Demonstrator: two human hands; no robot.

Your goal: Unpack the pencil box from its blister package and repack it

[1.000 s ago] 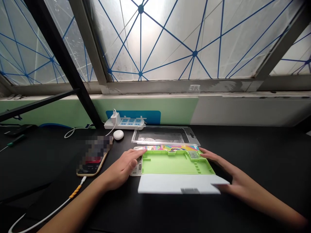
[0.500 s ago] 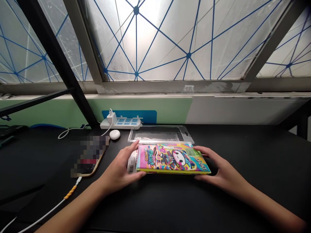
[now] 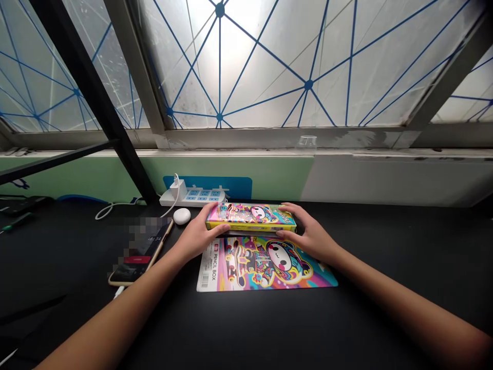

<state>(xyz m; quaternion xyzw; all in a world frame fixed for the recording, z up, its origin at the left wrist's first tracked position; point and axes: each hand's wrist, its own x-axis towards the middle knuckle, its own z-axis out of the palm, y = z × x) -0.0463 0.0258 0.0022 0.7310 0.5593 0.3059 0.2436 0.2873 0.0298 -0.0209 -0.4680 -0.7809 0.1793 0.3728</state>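
Note:
A colourful closed pencil box (image 3: 250,217) with a cartoon print is held just above the black table, far from me. My left hand (image 3: 195,237) grips its left end and my right hand (image 3: 310,237) grips its right end. In front of it, a printed cardboard insert (image 3: 262,264) marked "PENCIL BOX" lies flat on the table (image 3: 385,288). The clear plastic packaging tray seen behind the box earlier is hidden by the box.
A phone (image 3: 140,252) on a charging cable lies to the left of my left hand. A white earbud case (image 3: 181,216) and a white power strip (image 3: 194,196) sit near the wall. A green-handled screwdriver (image 3: 15,222) lies at the far left.
The open green pencil box was shut. Both hands then carried it away from me towards the wall, which uncovered the printed cardboard insert on the table.

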